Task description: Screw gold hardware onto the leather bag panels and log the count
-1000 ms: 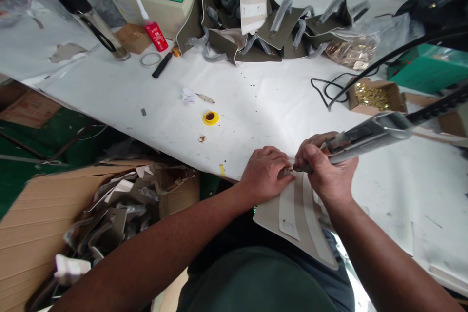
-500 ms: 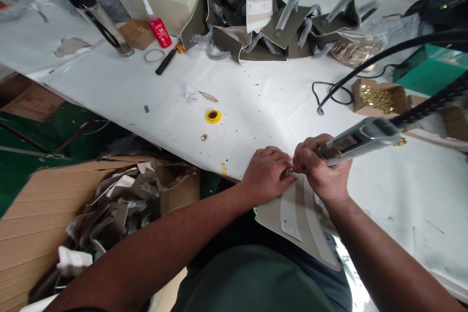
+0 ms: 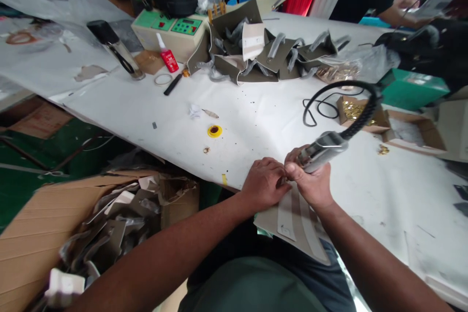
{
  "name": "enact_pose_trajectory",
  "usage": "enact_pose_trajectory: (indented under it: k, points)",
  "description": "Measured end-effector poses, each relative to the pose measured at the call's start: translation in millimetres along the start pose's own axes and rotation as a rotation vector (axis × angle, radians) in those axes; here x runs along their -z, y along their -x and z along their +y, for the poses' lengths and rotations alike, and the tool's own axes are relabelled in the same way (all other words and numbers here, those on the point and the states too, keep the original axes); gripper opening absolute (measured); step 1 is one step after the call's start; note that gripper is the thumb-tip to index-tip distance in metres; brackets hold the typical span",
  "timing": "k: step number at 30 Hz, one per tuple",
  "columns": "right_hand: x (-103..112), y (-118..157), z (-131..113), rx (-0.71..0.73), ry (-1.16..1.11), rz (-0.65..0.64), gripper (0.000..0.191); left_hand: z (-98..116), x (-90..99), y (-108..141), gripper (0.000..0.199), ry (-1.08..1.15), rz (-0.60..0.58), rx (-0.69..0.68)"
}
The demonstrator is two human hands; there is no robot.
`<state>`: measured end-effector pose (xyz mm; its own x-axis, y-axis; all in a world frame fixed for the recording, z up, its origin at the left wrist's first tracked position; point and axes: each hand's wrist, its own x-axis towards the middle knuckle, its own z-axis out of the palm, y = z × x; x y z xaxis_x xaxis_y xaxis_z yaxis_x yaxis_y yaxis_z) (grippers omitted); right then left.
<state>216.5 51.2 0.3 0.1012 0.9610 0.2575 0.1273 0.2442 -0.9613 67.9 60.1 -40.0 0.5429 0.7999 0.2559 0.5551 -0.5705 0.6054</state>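
Observation:
A beige panel (image 3: 298,226) with paler strips hangs over the near table edge, its far end under my hands. My left hand (image 3: 263,183) is closed on that end, fingers curled, the fingertips partly hidden. Close against it on the right, my right hand (image 3: 310,175) grips a grey and clear handheld tool (image 3: 324,148), whose thick black cable rises from the back. The tool's tip is hidden between my hands. Beyond them on the table lie a yellow round container (image 3: 214,130) and a small metal ring (image 3: 206,150).
Olive panels (image 3: 285,58) with wrapped handles lie across the back, beside a control box (image 3: 171,34) and red bottle (image 3: 168,60). Boxes of gold parts (image 3: 360,112) stand right. A carton (image 3: 44,224) of pieces is at lower left. Other people are behind the table.
The view has tilted up, showing more background. The tool in my right hand has swung more upright, and its cable now loops closer. Both hands stay together at the panel.

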Motion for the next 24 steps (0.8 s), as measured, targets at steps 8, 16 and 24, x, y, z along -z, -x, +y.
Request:
enact_pose_trajectory:
  k: [8, 16, 24]
  points:
    - [32, -19, -27, -0.063, 0.279, 0.218, 0.045, 2, 4.0, 2, 0.030, -0.030, -0.007, -0.034]
    - [91, -22, 29, -0.175, 1.209, -0.116, 0.038, 10, 5.2, -5, 0.060, 0.027, 0.035, 0.148]
    - [108, 51, 15, -0.049, 0.780, 0.156, 0.043, 26, 22.1, 19, 0.042, 0.354, 0.118, 0.408]
